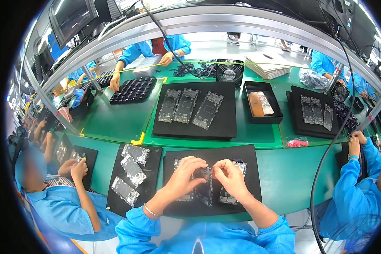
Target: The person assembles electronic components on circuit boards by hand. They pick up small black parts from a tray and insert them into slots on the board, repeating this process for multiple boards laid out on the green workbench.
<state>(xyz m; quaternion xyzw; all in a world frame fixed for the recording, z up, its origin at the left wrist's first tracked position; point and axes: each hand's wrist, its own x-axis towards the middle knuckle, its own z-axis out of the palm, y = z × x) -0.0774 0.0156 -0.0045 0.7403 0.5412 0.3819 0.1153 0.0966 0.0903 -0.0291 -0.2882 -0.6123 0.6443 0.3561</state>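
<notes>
Above a black foam pad (253, 186), my left hand (185, 178) grips a dark circuit board (205, 192) between thumb and fingers, tilted on edge. My right hand (229, 177) is closed in a pinch at that board's upper right edge; whatever lies between its fingertips is too small to tell. Under and beside my hands, more circuit boards lie on the pad, one (227, 197) below my right hand and another (186, 196) partly hidden by my left hand.
To the left, a black pad (114, 199) bears circuit boards (125, 190). Ahead are another board-covered pad (224, 127), an open black box (264, 120), a fan (230, 73) and a black tray (132, 89). A black cable (321, 169) hangs at the right. Co-workers sit on both sides and opposite.
</notes>
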